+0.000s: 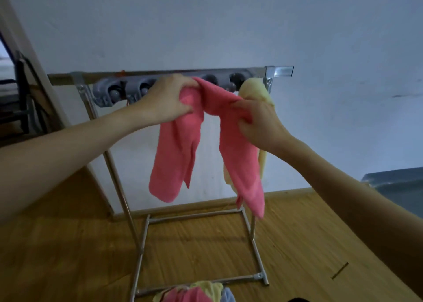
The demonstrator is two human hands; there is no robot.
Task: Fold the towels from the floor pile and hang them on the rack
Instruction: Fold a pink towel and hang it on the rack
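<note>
Pink terry towel (206, 139) held at the metal rack's (160, 73) top bar, frame centre

Left hand (167, 98) and right hand (258, 123) each clutch it — both ends hang straight down, beside a draped pale yellow towel (254, 89).

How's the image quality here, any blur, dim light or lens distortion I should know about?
Head view: dim, bluish light with a soft, slightly smeared look; the pink towel and both hands stay readable. Wide-angle bending bows the rack bar and stretches the forearms at the edges. The floor pile is cut off at the bottom.
</note>
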